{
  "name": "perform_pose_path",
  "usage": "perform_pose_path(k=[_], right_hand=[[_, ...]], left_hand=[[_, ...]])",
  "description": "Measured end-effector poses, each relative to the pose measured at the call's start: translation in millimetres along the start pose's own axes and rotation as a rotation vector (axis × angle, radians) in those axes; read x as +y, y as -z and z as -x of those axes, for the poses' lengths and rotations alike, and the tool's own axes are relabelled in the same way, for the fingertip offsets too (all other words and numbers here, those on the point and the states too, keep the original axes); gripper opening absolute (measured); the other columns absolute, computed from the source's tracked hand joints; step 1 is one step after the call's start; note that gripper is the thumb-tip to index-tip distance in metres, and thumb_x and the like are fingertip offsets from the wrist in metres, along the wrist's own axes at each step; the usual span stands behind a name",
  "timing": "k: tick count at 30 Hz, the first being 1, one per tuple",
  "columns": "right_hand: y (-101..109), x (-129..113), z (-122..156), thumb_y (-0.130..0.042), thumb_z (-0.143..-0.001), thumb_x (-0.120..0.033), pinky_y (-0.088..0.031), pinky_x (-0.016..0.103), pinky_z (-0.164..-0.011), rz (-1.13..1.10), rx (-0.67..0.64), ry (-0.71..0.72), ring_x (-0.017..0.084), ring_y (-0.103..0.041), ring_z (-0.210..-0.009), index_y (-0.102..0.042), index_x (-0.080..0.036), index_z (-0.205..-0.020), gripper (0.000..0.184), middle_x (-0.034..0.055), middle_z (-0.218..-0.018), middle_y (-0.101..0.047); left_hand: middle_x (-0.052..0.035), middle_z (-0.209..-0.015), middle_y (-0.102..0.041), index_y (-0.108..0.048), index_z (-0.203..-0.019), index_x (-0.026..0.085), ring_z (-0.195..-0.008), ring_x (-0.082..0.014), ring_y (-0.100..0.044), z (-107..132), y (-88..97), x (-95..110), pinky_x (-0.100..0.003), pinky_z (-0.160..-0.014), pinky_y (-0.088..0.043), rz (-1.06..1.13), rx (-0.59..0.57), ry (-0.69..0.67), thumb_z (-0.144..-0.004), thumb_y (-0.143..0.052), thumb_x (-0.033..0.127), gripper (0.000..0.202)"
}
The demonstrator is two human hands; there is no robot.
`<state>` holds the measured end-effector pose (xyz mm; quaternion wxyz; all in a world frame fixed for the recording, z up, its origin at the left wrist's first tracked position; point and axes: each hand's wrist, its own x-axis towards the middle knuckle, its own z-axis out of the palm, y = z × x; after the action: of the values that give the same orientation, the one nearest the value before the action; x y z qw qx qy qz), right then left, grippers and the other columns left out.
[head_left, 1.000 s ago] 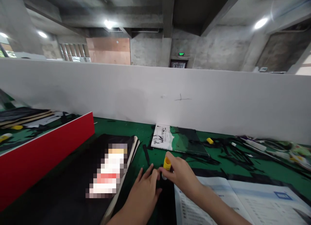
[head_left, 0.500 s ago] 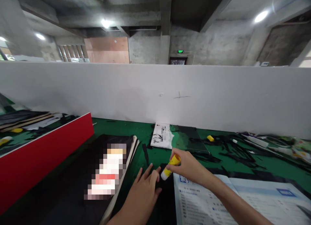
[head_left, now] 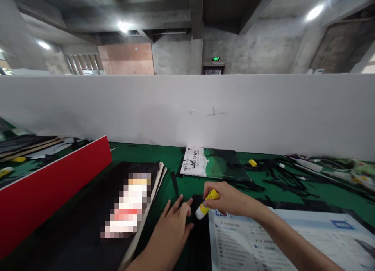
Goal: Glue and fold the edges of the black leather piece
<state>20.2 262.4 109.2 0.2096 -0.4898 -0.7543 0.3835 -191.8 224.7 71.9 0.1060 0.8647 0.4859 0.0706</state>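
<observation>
- Your left hand (head_left: 172,228) is lying nearest to you, palm down and fingers spread, pressing flat on the black sheet (head_left: 196,239) that is running between the stack on your left and the open booklet (head_left: 281,239) on your right. It is gripping nothing.
- Your right hand (head_left: 228,198) is reaching in from the right, over the booklet's top left corner, and is pinching the glue stick (head_left: 206,204) between thumb and fingers near its yellow end.
- The glue stick is lying just beyond and to the right of your left fingertips. Its long axis is slanting, yellow end up and to the right in your grip, white end pointing down and to the left toward the black sheet.
- The white end is sitting just beside your left index finger; I cannot tell whether it is touching the sheet or the finger.
- On the left, a black stack of covers (head_left: 129,208) is lying beside a red board (head_left: 55,185) standing on edge.
- Farther off on the green tabletop (head_left: 322,197), a green and white book (head_left: 213,167) is lying flat, with a yellow cap (head_left: 252,162) and black paper scraps (head_left: 281,177) well apart to its right.
- A white partition (head_left: 187,111) is closing off the far edge.
</observation>
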Motion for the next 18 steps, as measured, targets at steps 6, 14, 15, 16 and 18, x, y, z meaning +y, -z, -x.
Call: perform_pose_path(k=[6,14,15,16,18], right_hand=[[1.8,1.5,-2.9,-0.055,-0.08,-0.031,-0.031,0.019,-0.041,0.018,0.14,-0.006,0.008,-0.045,-0.045,-0.052,-0.022,-0.08,0.009,-0.0063,-0.059,-0.051],[-3.6,-9.1,0.6,-0.059,-0.075,-0.027,-0.031,0.02,-0.047,0.076,0.123,0.024,0.01,-0.045,-0.054,-0.055,-0.022,-0.078,0.007,-0.0044,-0.065,-0.054],[-5.0,-8.9,0.5,-0.058,-0.077,-0.028,-0.03,0.02,-0.047,0.083,0.14,0.021,0.01,-0.044,-0.054,-0.054,-0.022,-0.078,0.007,-0.0045,-0.065,-0.053],[-6.1,-8.5,0.3,-0.057,-0.077,-0.028,-0.03,0.02,-0.046,0.088,0.144,0.022,0.01,-0.044,-0.053,-0.053,-0.022,-0.078,0.007,-0.0045,-0.065,-0.052],[-6.9,-7.4,0.2,-0.058,-0.076,-0.028,-0.03,0.02,-0.046,0.085,0.112,0.034,0.01,-0.044,-0.053,-0.054,-0.022,-0.077,0.007,-0.0049,-0.064,-0.053]], left_hand=[[-0.0011,-0.137,-0.051,-0.046,-0.112,0.024,-0.136,-0.0198,-0.03,0.5,-0.3,-1.4,-0.049,-0.111,-0.029,-0.03,0.004,-0.006,-0.084,-0.048,0.01,0.031],[0.0003,-0.141,-0.046,-0.049,-0.105,0.023,-0.135,-0.0237,-0.033,-0.6,-3.6,-6.5,-0.051,-0.108,-0.033,-0.084,0.003,-0.044,-0.082,-0.05,0.013,0.025],[-0.0001,-0.14,-0.047,-0.049,-0.105,0.023,-0.135,-0.0236,-0.033,-0.9,-3.3,-6.3,-0.051,-0.108,-0.033,-0.087,0.005,-0.043,-0.082,-0.05,0.012,0.025],[-0.0005,-0.14,-0.047,-0.049,-0.106,0.023,-0.135,-0.0236,-0.033,-1.2,-2.8,-5.9,-0.051,-0.108,-0.033,-0.089,0.006,-0.044,-0.082,-0.05,0.013,0.026],[-0.0016,-0.14,-0.047,-0.049,-0.108,0.023,-0.134,-0.0239,-0.034,-1.7,-1.4,-4.9,-0.051,-0.108,-0.033,-0.091,0.001,-0.047,-0.083,-0.05,0.013,0.027]])
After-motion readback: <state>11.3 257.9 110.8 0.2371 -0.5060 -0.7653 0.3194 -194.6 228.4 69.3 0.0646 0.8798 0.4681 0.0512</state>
